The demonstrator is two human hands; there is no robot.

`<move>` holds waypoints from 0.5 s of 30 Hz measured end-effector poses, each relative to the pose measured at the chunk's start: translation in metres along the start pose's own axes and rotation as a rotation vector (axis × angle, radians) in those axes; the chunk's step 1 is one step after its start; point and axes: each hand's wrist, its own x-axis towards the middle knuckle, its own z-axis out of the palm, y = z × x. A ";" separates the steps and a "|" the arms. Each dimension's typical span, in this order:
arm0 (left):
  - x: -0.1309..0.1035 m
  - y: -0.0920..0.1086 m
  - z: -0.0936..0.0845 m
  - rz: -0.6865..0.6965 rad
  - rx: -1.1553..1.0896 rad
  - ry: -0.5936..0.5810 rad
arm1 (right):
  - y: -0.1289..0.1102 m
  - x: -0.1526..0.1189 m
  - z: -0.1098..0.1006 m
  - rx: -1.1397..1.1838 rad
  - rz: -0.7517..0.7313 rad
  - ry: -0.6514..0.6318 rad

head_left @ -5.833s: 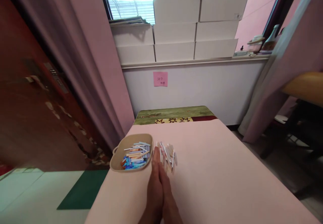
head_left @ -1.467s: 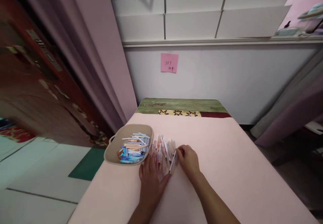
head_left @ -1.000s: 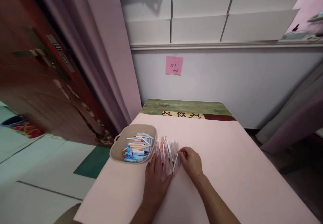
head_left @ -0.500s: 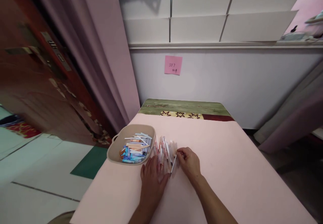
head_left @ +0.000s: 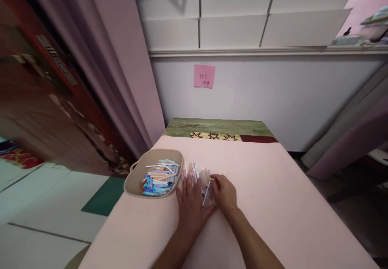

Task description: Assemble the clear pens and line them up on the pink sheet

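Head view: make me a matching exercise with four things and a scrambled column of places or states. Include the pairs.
1. sticky note
2. basket
3. right hand
4. left hand

A. spread over the pile of pens
B. on the wall
C. curled at the pile's right edge
D. tan, with blue pens inside

Pairs: 1-B; 2-D; 3-C; 4-A

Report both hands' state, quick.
Left hand: open, spread over the loose pens.
Right hand: curled at their edge; whether it holds one, cannot tell.
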 end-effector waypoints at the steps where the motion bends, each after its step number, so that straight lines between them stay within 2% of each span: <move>1: 0.004 0.002 0.000 0.024 0.018 -0.006 | 0.000 0.000 0.000 -0.006 -0.005 -0.007; 7: 0.009 -0.004 0.001 0.113 0.057 0.018 | -0.003 0.003 -0.001 0.022 -0.025 -0.026; 15: 0.001 -0.017 0.002 0.129 0.042 0.198 | -0.005 0.005 0.001 0.056 0.023 -0.002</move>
